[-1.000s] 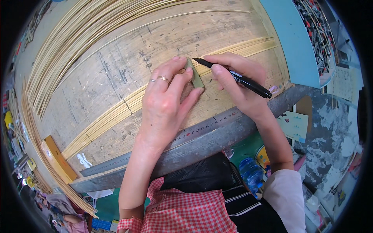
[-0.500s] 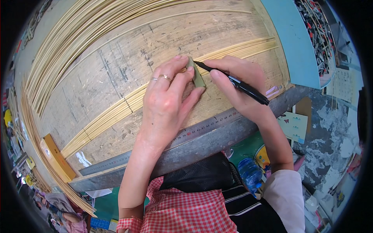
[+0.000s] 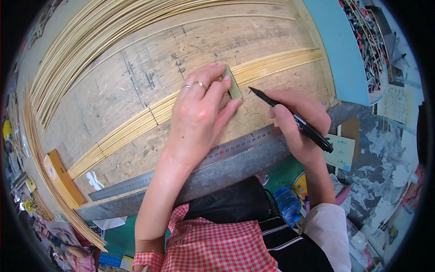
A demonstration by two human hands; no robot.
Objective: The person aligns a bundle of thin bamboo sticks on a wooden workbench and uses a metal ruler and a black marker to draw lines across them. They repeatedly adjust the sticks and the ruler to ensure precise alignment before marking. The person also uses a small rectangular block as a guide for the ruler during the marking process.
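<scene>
A flat row of thin pale bamboo strips (image 3: pixel 276 61) runs across the wooden bench (image 3: pixel 158 59), with dark marked lines across its left part. My left hand (image 3: pixel 199 109), with rings on two fingers, lies over the row and grips a small greenish rectangular block (image 3: pixel 233 82) between fingers and thumb. The block sits crosswise on the strips. My right hand (image 3: pixel 301 122) is closed round a black marker pen (image 3: pixel 294 120). Its tip points toward the block, just right of the block's near end and apart from the strips.
A metal ruler (image 3: pixel 244 146) lies along the bench's near edge. More bamboo strips (image 3: pixel 90 50) are heaped at the far left. A yellowish wooden block (image 3: pixel 63 179) stands at the left end. A light blue board (image 3: pixel 340 50) borders the right, beside a bin of pens (image 3: pixel 364 45).
My right hand has drawn the marker back from the block's far end, toward me and to the right. My left hand still holds the block on the strips.
</scene>
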